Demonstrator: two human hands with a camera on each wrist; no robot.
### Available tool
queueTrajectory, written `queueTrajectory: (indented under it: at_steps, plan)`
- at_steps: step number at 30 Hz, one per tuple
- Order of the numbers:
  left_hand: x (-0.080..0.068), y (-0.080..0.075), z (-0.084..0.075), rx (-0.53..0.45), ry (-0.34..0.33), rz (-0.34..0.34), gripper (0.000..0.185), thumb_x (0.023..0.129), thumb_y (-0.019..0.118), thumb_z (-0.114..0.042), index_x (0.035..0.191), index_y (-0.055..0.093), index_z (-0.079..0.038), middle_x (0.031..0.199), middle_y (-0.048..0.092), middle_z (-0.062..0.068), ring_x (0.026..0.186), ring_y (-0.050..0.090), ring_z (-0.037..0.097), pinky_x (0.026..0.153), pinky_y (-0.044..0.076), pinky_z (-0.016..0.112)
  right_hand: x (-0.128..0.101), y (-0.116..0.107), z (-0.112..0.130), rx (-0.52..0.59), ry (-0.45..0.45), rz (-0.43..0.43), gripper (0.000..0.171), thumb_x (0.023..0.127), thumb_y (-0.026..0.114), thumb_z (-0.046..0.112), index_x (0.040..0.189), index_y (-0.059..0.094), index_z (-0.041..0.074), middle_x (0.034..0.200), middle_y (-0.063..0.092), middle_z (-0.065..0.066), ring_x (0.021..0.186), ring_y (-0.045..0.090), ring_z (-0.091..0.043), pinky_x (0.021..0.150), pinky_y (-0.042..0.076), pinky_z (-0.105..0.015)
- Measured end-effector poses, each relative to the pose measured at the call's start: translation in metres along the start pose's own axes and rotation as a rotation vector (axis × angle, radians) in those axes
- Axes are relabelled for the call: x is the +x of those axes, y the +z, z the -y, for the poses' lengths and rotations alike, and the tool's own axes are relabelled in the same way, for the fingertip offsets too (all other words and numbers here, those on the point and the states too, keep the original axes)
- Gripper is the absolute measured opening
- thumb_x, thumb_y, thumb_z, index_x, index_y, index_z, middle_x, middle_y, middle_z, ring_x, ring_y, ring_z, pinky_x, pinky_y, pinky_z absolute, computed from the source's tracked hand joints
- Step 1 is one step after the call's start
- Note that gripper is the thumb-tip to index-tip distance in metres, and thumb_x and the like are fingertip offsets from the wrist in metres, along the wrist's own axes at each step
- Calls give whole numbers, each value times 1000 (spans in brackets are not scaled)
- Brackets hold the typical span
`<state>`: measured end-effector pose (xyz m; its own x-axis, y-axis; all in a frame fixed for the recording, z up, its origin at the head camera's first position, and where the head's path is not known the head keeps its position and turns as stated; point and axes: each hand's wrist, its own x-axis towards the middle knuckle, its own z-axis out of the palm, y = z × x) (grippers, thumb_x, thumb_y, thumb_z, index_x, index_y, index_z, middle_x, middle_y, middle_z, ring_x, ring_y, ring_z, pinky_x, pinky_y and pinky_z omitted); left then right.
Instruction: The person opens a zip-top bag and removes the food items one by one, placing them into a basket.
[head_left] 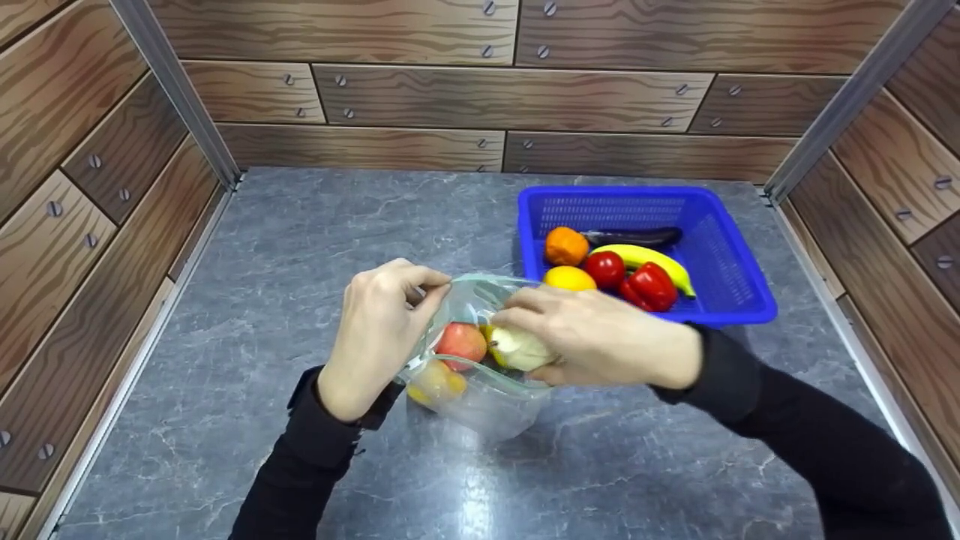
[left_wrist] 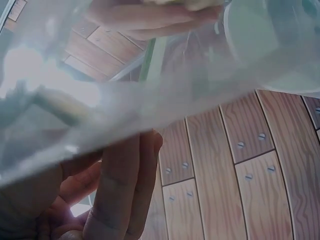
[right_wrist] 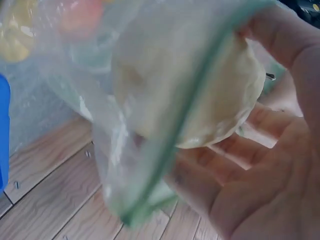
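A clear plastic zip bag (head_left: pixel 487 409) with a green-edged mouth stands open at the middle of the table. My left hand (head_left: pixel 382 322) pinches its rim at the left between thumb and fingers; in the left wrist view the cloudy plastic spans above the fingers (left_wrist: pixel 120 190). My right hand (head_left: pixel 600 334) is at the right side of the mouth, gripping a pale cream pear (head_left: pixel 517 349) with a short dark stem. In the right wrist view the fingers curl round the pear (right_wrist: pixel 225 95), partly behind the bag's edge. Inside the bag lie a red apple (head_left: pixel 461 343) and yellow fruit (head_left: pixel 435 382).
Behind my right hand stands a blue plastic basket (head_left: pixel 739 255). It holds an orange fruit (head_left: pixel 565 246), an eggplant (head_left: pixel 637 238), a banana (head_left: pixel 637 255), a tomato (head_left: pixel 604 268), a red bell pepper (head_left: pixel 651 286) and a lemon (head_left: pixel 568 278). Wood-patterned walls (head_left: pixel 420 94) enclose the grey table (head_left: pixel 300 225).
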<state>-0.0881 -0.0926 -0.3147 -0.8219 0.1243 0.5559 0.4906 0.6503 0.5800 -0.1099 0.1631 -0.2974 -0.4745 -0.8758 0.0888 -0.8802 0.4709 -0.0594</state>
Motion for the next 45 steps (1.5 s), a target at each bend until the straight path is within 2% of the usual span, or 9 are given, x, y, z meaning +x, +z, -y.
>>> queueTrajectory:
  at_steps: [7,11,15,21,26,33,40,45]
  plan:
    - [0,0,1,4,-16,0,6,90,81,-3,94,85,-6,84,80,6,72,75,17,67,63,31,-29,-28,-25,206,53,-77,65,78,94,28,134,66,13,128,71,-2,109,69,-17,90,63,-37]
    - [0,0,1,2,-15,2,6,90,81,-3,94,85,-6,84,80,6,73,75,17,67,63,31,-46,-38,-47,241,88,-158,65,74,96,22,131,67,13,124,74,-1,105,69,-13,84,63,-32]
    - [0,0,1,5,-13,1,6,90,81,-3,93,85,-7,83,79,6,72,75,17,67,62,31,-62,-38,-80,233,187,-203,63,74,97,19,130,69,12,119,75,-4,95,67,-12,74,59,-23]
    - [0,0,2,7,-20,7,6,90,81,-4,94,85,-8,83,79,5,71,75,17,66,62,30,-75,-25,-141,192,434,-153,62,75,96,24,128,70,7,115,76,-11,94,65,-21,74,54,-28]
    - [-1,0,3,7,-25,6,7,91,81,-5,94,85,-8,84,79,5,71,75,17,66,62,30,-80,-9,-179,205,567,-85,63,77,95,25,131,69,6,114,75,-16,95,67,-28,75,53,-32]
    - [-1,0,4,11,-22,3,7,91,81,-4,94,85,-9,83,79,4,71,74,16,66,62,30,-86,19,-223,209,653,-18,65,79,92,22,135,66,1,116,74,-23,97,68,-35,76,53,-37]
    - [-2,1,5,5,-16,0,7,91,80,-4,95,84,-7,83,79,6,72,75,17,67,62,29,-93,41,-257,200,719,5,67,77,93,22,133,65,-4,119,72,-29,104,67,-46,87,56,-57]
    - [-2,1,4,6,-16,-3,6,90,81,-3,94,84,-7,83,79,6,72,75,17,66,62,29,-97,52,-275,199,758,6,70,78,91,22,134,61,-8,118,70,-33,107,64,-52,92,54,-65]
